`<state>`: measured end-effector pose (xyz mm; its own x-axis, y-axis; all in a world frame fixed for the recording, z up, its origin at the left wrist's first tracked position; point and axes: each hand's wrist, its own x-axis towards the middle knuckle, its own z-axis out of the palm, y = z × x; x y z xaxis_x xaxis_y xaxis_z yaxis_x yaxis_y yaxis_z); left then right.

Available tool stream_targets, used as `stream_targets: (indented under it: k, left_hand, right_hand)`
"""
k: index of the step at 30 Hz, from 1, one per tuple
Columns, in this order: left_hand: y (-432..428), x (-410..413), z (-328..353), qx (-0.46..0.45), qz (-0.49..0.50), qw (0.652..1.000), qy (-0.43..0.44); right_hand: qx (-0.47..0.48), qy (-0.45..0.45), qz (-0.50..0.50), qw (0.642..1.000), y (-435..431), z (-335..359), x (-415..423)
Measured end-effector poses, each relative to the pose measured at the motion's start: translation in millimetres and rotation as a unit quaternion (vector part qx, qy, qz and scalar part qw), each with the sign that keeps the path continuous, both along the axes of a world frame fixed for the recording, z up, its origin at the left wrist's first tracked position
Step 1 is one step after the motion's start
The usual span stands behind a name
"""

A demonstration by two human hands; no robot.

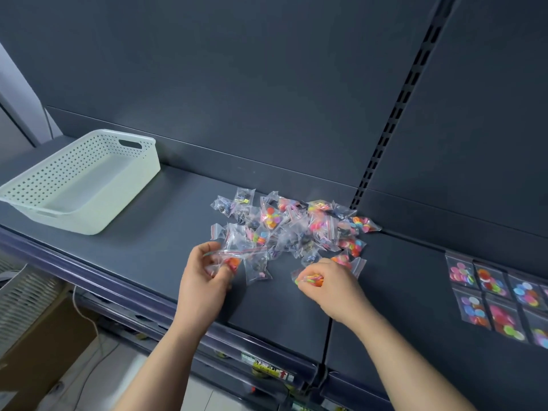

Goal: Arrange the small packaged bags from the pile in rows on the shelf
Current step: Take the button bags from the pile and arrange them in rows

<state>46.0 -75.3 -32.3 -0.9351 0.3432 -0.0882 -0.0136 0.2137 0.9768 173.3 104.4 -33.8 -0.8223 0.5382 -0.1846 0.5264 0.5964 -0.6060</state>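
A loose pile of small clear zip bags with colourful round pieces lies mid-shelf on the dark shelf. At the pile's near left edge my left hand pinches a bag with orange pieces. My right hand grips another bag with yellow and pink pieces at the pile's near right edge. Far right, several bags lie flat in two neat rows, partly cut off by the frame edge.
An empty white perforated basket stands on the shelf at the left. The shelf's back panel rises behind the pile, with a slotted upright. Below the shelf edge sit a cardboard box and a price-label strip.
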Motion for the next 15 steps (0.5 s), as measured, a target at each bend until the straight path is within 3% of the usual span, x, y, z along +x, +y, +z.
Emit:
stream_targets:
  k: [2,4,6,10,15]
  left_hand:
    - [0,-2,3,-0.006,-0.017,1.000,0.007]
    - [0,-6,7,-0.009,-0.036,0.999,0.011]
    - [1,-8,11,-0.003,-0.062,0.998,0.006]
    - [7,-4,21,-0.001,-0.151,0.989,0.003]
    - [30,19,19,0.026,-0.262,0.963,-0.051]
  right_hand:
    - [-0.116,0.067,-0.036,0.990,-5,7,2]
    - [-0.273,0.142,-0.091,0.947,-10,16,6]
    - [-0.360,0.205,-0.149,0.898,-15,23,14]
    - [-0.441,0.301,-0.272,0.801,-24,35,41]
    - [-0.436,0.369,-0.340,0.747,-37,40,98]
